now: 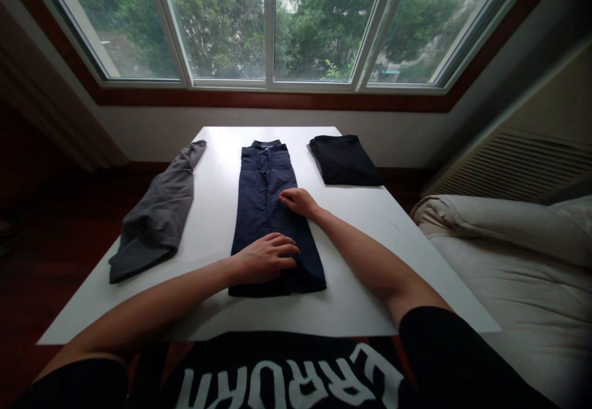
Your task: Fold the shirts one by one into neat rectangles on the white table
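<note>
A dark blue shirt (266, 211) lies folded into a long narrow strip on the white table (365, 298), its collar at the far end and its hem towards me. My left hand (266, 258) rests on the lower part of the shirt, palm down, fingers loosely spread and pointing right. Higher up, at the shirt's right edge, my right hand (298, 202) touches the fabric with its fingers curled together; whether they pinch any cloth is too small to tell.
A rumpled grey garment (160, 214) hangs partly over the table's left edge. A folded black garment (346, 160) lies at the back right. A beige sofa (509, 261) stands right of the table, a window beyond it.
</note>
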Demonstrator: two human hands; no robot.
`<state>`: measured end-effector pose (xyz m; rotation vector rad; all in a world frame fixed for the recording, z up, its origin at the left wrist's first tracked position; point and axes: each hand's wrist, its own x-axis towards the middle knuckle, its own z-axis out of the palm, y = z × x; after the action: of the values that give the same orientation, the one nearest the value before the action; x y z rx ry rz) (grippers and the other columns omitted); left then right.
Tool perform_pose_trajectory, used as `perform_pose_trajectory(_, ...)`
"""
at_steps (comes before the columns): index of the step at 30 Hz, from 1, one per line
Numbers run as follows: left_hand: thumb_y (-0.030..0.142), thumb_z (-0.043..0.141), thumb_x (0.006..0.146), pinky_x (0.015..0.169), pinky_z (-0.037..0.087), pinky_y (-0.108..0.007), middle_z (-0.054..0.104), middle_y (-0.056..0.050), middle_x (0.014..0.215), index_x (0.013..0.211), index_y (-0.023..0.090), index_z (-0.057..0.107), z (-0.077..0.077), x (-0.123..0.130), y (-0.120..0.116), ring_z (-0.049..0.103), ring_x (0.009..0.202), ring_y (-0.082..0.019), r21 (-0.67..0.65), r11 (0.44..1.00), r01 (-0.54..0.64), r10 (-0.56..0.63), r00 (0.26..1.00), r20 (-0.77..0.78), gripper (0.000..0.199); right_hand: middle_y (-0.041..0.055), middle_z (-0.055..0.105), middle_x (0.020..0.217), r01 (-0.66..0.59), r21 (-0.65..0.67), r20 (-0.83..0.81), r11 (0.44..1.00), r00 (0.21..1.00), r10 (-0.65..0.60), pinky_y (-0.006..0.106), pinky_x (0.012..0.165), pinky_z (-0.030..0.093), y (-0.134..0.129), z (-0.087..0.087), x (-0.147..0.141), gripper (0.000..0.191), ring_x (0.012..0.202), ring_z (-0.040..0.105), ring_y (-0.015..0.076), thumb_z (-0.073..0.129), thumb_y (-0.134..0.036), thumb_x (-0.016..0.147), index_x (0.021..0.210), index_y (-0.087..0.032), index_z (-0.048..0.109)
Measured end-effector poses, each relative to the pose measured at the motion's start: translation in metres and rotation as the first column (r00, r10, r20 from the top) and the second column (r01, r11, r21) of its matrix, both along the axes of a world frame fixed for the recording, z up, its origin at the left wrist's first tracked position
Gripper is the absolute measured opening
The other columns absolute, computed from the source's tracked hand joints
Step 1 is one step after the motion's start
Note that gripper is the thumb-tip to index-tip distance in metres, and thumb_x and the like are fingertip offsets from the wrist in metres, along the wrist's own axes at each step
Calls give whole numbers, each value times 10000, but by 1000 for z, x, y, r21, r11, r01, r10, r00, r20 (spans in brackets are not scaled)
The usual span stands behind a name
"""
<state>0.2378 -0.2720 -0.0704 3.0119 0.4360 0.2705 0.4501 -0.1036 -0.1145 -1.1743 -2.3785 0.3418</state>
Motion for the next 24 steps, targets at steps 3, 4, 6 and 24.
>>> perform_pose_trajectory(3,154,638,928,1123,399,-467,640,-93,1380,1122,219,680,-2,-1,3,538,1294,-297,67,988,-139,138,990,8,209,50,772,996,-4,-10,17,1000,1000,4,243,812,445,-3,6,-2,214,902,673,180,591,-319,1018,1044,-218,778)
perform_pose_trajectory(4,157,640,926,1101,410,-468,648,-101,1352,1101,212,678,-2,-2,4,554,1255,-298,81,979,-186,186,982,10,187,48,768,975,-8,-22,27,1000,1000,9,240,794,436,-5,10,-3,208,884,665,176,595,-316,1014,1026,-216,777)
perform_pose_trajectory(6,158,644,919,1041,438,-453,670,-102,1279,1075,205,670,0,-3,6,582,1171,-287,81,958,-273,273,962,17,165,32,751,891,-31,-69,52,997,998,35,235,737,409,-10,19,-4,211,805,633,162,598,-323,1006,959,-207,768)
perform_pose_trajectory(24,276,664,910,715,438,-319,686,-28,878,910,226,572,-4,-19,31,636,793,-212,-57,780,-623,624,768,147,105,36,714,690,-256,-581,344,773,783,518,257,602,416,-95,103,-19,573,655,660,174,647,-755,865,745,-199,713)
